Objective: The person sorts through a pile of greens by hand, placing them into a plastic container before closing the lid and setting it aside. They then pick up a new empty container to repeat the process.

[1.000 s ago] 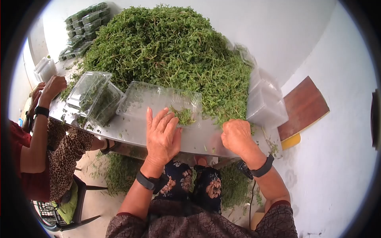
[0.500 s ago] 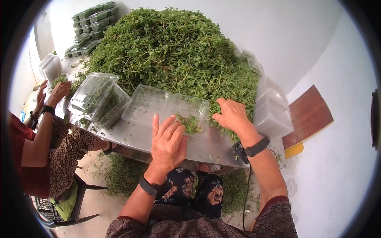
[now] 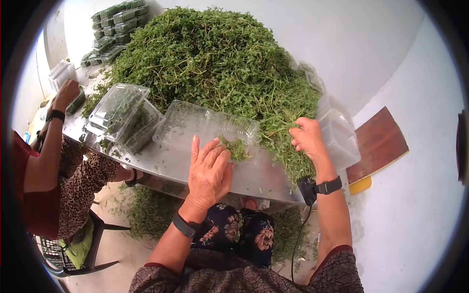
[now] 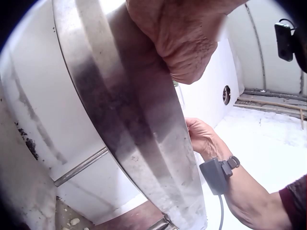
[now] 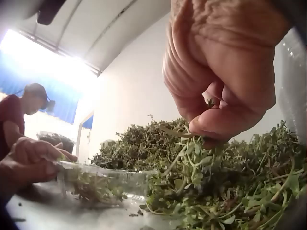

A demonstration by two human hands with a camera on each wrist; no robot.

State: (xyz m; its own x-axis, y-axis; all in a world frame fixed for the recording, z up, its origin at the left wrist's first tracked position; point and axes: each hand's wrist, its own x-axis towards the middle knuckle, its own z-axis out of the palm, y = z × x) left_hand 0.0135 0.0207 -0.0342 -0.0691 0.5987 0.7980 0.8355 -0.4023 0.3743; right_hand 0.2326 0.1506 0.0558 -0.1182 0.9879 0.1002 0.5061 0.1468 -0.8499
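Head view: at left, a clear box of greens is standing on the counter. Just beside it, an open box is lying, the left hand resting by its near edge, grip loosely spread; a few sprigs are sitting inside. Rightward, the right hand is pinching a stem at the heap, grip nearly closed. Box-filling is apparently proceeding; the next move is likely calling for carrying the pinch into the open box.
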